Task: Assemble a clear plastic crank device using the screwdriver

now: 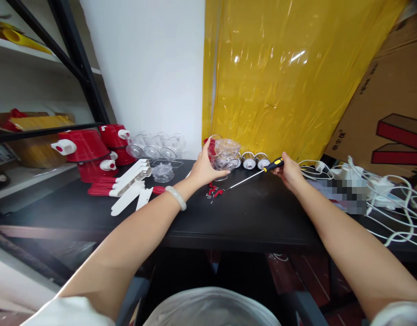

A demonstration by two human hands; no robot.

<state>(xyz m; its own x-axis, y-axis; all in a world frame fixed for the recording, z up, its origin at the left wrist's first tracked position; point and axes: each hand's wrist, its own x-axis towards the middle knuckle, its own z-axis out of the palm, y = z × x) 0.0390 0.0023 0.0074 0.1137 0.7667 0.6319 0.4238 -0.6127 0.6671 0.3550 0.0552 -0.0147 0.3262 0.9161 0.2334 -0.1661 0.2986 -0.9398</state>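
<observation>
My left hand (203, 170) is closed round a clear plastic bowl-shaped part (225, 154), holding it just above the black table (249, 217). A pale bangle sits on that wrist. My right hand (290, 173) grips the yellow-and-black handle of a screwdriver (254, 176); its thin shaft slants down left, tip near the table. Small red pieces (213, 192) lie on the table under the clear part.
Red bowls with white handles (88, 149), clear plastic parts (156, 147) and white plastic strips (132, 185) lie at the left. Two small round cylinders (255, 160) stand behind the screwdriver. White cables and plugs (375, 190) spread at the right, beside a yellow sheet and cardboard boxes.
</observation>
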